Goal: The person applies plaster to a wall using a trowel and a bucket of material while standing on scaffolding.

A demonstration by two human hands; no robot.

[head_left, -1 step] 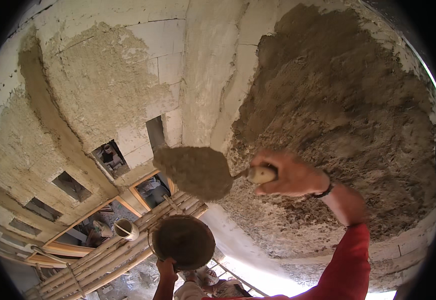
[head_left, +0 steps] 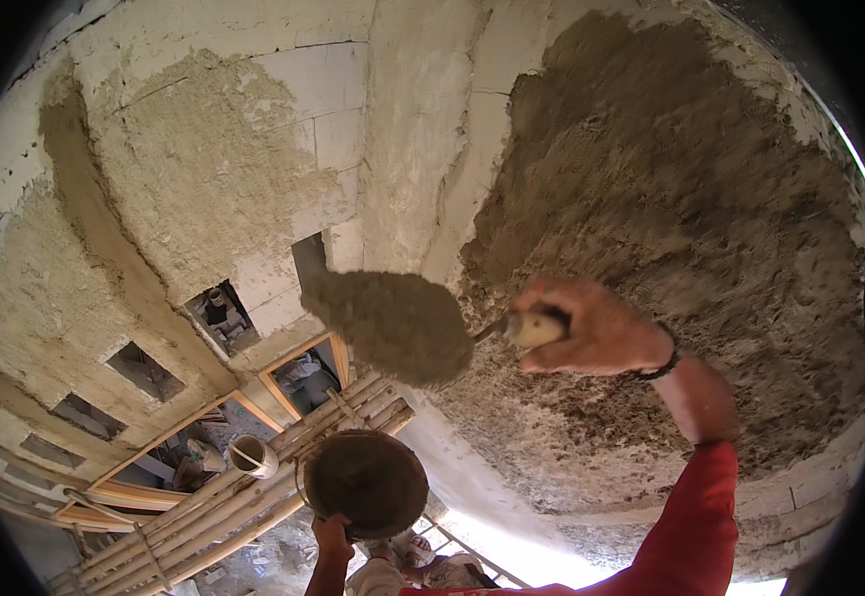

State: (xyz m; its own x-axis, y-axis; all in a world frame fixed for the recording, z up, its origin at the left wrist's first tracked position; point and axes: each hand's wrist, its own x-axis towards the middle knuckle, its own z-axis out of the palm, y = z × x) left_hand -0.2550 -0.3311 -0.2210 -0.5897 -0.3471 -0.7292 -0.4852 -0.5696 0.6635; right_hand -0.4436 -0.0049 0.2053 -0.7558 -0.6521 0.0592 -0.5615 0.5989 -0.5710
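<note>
My right hand (head_left: pixel 601 333) is closed around the pale handle of a trowel (head_left: pixel 388 326). Wet grey-brown mortar covers the trowel's blade, which points left and stands off the wall. To the right and above is a broad, rough patch of dark, damp mortar (head_left: pixel 641 179) on the wall. Lower down, my left hand (head_left: pixel 331 536) grips the near edge of a round, dark bucket (head_left: pixel 368 482) with mortar inside. Its fingers are partly hidden under the rim.
Wooden poles (head_left: pixel 209 517) lashed together run diagonally at lower left. A white bucket (head_left: pixel 252 457) stands beside them. Past the poles are wood-framed openings (head_left: pixel 303 377). Rectangular holes (head_left: pixel 144 371) pierce the left wall (head_left: pixel 204 149). Rubble (head_left: pixel 264 556) lies far below.
My right hand and the loaded trowel have shifted slightly right and up, away from the bucket. My left hand and the bucket have hardly moved.
</note>
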